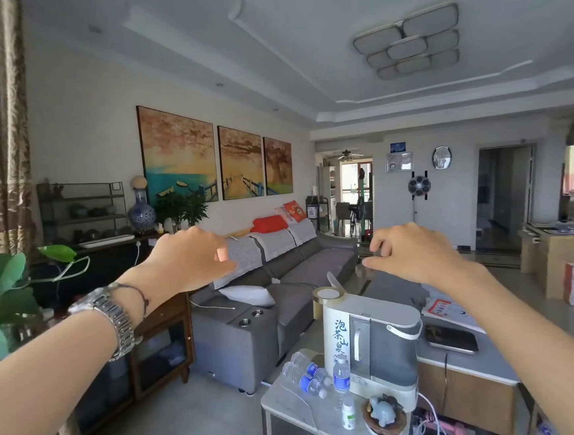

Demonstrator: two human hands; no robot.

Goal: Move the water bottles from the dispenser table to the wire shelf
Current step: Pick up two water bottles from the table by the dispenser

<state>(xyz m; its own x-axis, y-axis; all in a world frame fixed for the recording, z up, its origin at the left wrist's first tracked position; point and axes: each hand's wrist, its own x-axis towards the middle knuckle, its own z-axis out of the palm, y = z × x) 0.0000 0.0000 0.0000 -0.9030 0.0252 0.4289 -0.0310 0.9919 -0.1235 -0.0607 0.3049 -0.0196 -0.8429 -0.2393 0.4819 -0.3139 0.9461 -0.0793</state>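
Three clear water bottles with blue labels rest on the small marble-topped dispenser table (286,402). Two bottles (306,375) lie on their sides at its left. One bottle (342,377) stands upright against the white and grey water dispenser (374,341). My left hand (192,259), with a metal watch on its wrist, and my right hand (415,253) are both raised in the air well above the table. Their fingers are loosely curled and apart, holding nothing. A dark wire shelf (82,209) stands by the far left wall, behind a sideboard.
A small white bottle (348,415) and a bowl with a turtle figure (384,419) sit at the table's front. A grey sofa (277,286) lies between table and shelf. A leafy plant (6,294) and a dark cabinet (158,344) stand at left. Cables hang at the table's right.
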